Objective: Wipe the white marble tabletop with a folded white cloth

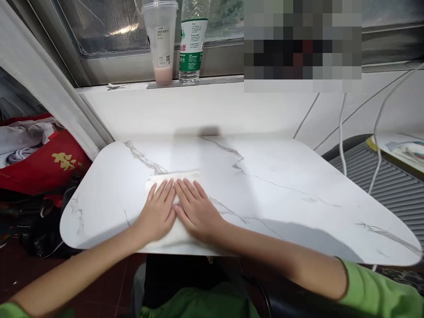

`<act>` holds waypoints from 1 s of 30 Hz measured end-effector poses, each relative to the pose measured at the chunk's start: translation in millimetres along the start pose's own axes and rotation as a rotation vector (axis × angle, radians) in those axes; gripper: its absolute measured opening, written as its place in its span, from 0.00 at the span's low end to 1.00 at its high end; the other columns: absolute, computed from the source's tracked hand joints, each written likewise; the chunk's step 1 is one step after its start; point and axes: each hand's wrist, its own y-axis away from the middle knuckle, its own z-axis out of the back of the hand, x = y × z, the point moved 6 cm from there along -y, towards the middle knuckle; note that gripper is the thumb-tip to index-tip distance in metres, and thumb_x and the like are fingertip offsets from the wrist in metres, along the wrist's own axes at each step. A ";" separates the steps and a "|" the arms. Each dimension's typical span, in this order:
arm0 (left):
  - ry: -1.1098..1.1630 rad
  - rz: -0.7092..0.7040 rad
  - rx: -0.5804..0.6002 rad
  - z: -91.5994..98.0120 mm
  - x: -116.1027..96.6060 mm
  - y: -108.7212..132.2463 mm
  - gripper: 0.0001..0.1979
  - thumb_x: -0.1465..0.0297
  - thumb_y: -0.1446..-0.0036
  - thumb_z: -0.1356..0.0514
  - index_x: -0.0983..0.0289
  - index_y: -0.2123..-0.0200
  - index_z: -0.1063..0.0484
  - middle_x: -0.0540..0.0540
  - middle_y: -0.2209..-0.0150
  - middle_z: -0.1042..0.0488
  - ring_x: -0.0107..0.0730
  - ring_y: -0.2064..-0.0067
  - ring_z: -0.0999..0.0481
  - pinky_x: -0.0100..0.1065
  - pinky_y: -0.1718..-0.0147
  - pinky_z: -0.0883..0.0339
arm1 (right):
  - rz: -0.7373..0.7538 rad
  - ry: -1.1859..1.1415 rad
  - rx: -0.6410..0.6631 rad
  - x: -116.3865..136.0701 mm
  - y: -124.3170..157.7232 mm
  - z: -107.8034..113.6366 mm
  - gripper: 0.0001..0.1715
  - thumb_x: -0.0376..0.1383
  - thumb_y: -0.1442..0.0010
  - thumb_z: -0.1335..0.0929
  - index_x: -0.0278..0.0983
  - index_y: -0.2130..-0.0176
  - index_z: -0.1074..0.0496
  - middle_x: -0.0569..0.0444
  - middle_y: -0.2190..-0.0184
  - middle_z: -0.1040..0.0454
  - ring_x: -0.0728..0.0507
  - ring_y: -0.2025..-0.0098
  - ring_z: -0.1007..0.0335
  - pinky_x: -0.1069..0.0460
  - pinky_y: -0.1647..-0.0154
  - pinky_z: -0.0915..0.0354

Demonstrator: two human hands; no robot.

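A white cloth (pixel 178 235), seemingly folded into a rectangle, lies flat near the front edge of a white marble-patterned table (pixel 285 172). My left hand (pixel 157 214) presses palm-down on its left part, fingers stretched out. Beside it, my right hand (pixel 198 212) rests palm-down on the cloth in the same way. The two hands touch or nearly touch at the index fingers and thumbs. Much of the cloth is hidden under them; its far edge shows just beyond the fingertips.
On the window sill stand a plastic cup (pixel 162 44) with some pink drink and a water bottle (pixel 192 46) with a green-and-white label. A red bag (pixel 49 159) with cloth inside is at left. White cables (pixel 342 132) hang at right above a grey ribbed surface (pixel 394 176).
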 end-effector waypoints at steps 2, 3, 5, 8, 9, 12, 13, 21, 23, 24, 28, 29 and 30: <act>-0.018 -0.025 0.031 -3.1 31.2 -29.1 0.28 0.68 0.35 0.59 0.77 0.36 0.48 0.66 0.33 0.49 0.47 0.32 0.53 0.51 0.35 0.59 | -0.056 -0.006 0.017 -16.6 -35.4 -12.3 0.34 0.40 0.33 0.47 0.21 0.35 0.46 0.39 0.34 0.46 0.34 0.32 0.54 0.38 0.32 0.58; -0.027 -0.037 0.055 -4.7 48.5 -45.6 0.28 0.68 0.35 0.58 0.77 0.36 0.48 0.66 0.33 0.49 0.47 0.32 0.53 0.51 0.35 0.59 | -0.087 -0.009 0.021 -25.8 -55.1 -18.1 0.34 0.40 0.33 0.47 0.21 0.35 0.46 0.39 0.34 0.46 0.34 0.32 0.54 0.38 0.32 0.58; -0.032 -0.033 0.077 -5.8 84.8 -79.6 0.28 0.68 0.35 0.58 0.76 0.36 0.48 0.65 0.33 0.49 0.45 0.32 0.53 0.48 0.34 0.60 | -0.142 -0.014 0.020 -44.3 -95.6 -27.9 0.35 0.40 0.33 0.47 0.21 0.35 0.48 0.40 0.34 0.47 0.34 0.32 0.55 0.38 0.32 0.60; -0.019 -0.002 0.060 -4.5 130.9 -123.4 0.27 0.68 0.35 0.58 0.74 0.35 0.48 0.62 0.33 0.48 0.40 0.32 0.51 0.43 0.34 0.59 | -0.190 -0.027 0.030 -68.1 -149.9 -39.0 0.35 0.40 0.33 0.48 0.20 0.34 0.51 0.40 0.33 0.48 0.35 0.32 0.57 0.39 0.32 0.62; -0.017 0.012 0.050 -4.2 142.3 -134.0 0.27 0.68 0.35 0.58 0.73 0.35 0.48 0.62 0.33 0.48 0.39 0.32 0.50 0.43 0.35 0.58 | -0.195 -0.034 0.031 -74.2 -164.1 -41.6 0.35 0.40 0.33 0.48 0.21 0.34 0.51 0.40 0.33 0.48 0.36 0.32 0.57 0.40 0.32 0.62; 0.003 0.061 0.013 -3.6 163.2 -152.3 0.26 0.67 0.34 0.59 0.70 0.35 0.48 0.61 0.33 0.47 0.39 0.33 0.48 0.44 0.35 0.56 | -0.196 -0.065 0.023 -86.8 -190.9 -46.2 0.35 0.39 0.33 0.49 0.23 0.34 0.51 0.43 0.33 0.48 0.38 0.32 0.57 0.42 0.32 0.63; 0.016 0.072 -0.001 -3.5 166.1 -154.5 0.26 0.67 0.34 0.59 0.69 0.35 0.48 0.60 0.33 0.46 0.39 0.33 0.48 0.44 0.36 0.55 | -0.196 -0.078 0.018 -89.4 -194.9 -47.2 0.34 0.39 0.33 0.49 0.23 0.34 0.50 0.44 0.33 0.47 0.39 0.32 0.57 0.43 0.32 0.63; 0.007 0.144 -0.004 -1.5 152.9 -137.2 0.26 0.67 0.33 0.60 0.70 0.34 0.49 0.60 0.32 0.50 0.42 0.32 0.51 0.46 0.35 0.58 | -0.171 -0.101 -0.017 -85.3 -182.8 -44.5 0.33 0.40 0.33 0.48 0.26 0.34 0.47 0.45 0.33 0.46 0.40 0.32 0.56 0.43 0.32 0.62; -0.004 0.149 -0.002 0.0 142.3 -122.8 0.26 0.68 0.33 0.60 0.71 0.34 0.49 0.61 0.32 0.50 0.42 0.32 0.51 0.46 0.35 0.59 | -0.150 -0.085 -0.015 -74.6 -170.4 -40.4 0.33 0.39 0.33 0.47 0.25 0.35 0.47 0.44 0.34 0.45 0.40 0.32 0.54 0.43 0.32 0.61; -0.009 0.155 -0.001 0.6 136.2 -112.7 0.26 0.68 0.33 0.60 0.72 0.35 0.49 0.62 0.32 0.50 0.43 0.32 0.52 0.47 0.35 0.60 | -0.130 -0.073 -0.015 -66.5 -161.5 -37.8 0.33 0.38 0.33 0.47 0.24 0.35 0.47 0.43 0.34 0.45 0.39 0.32 0.54 0.43 0.32 0.60; -0.037 0.100 0.027 3.2 98.6 -51.6 0.27 0.68 0.34 0.58 0.71 0.34 0.50 0.63 0.32 0.52 0.44 0.31 0.55 0.49 0.34 0.61 | -0.041 -0.029 -0.019 -17.5 -104.5 -25.3 0.34 0.38 0.33 0.46 0.20 0.36 0.46 0.37 0.35 0.45 0.34 0.32 0.54 0.39 0.32 0.60; -0.043 0.056 0.032 5.0 85.5 -32.2 0.27 0.67 0.34 0.59 0.71 0.34 0.51 0.63 0.32 0.53 0.44 0.31 0.56 0.50 0.34 0.61 | -0.030 -0.027 -0.021 -2.9 -86.1 -21.5 0.34 0.39 0.33 0.46 0.19 0.36 0.46 0.36 0.35 0.46 0.32 0.32 0.54 0.38 0.32 0.60; -0.046 0.008 0.028 7.9 71.8 -12.0 0.28 0.67 0.34 0.59 0.70 0.33 0.52 0.63 0.32 0.53 0.44 0.31 0.57 0.51 0.34 0.61 | -0.016 -0.031 -0.027 12.2 -67.1 -17.2 0.34 0.39 0.33 0.46 0.18 0.36 0.47 0.35 0.35 0.46 0.31 0.32 0.55 0.36 0.32 0.59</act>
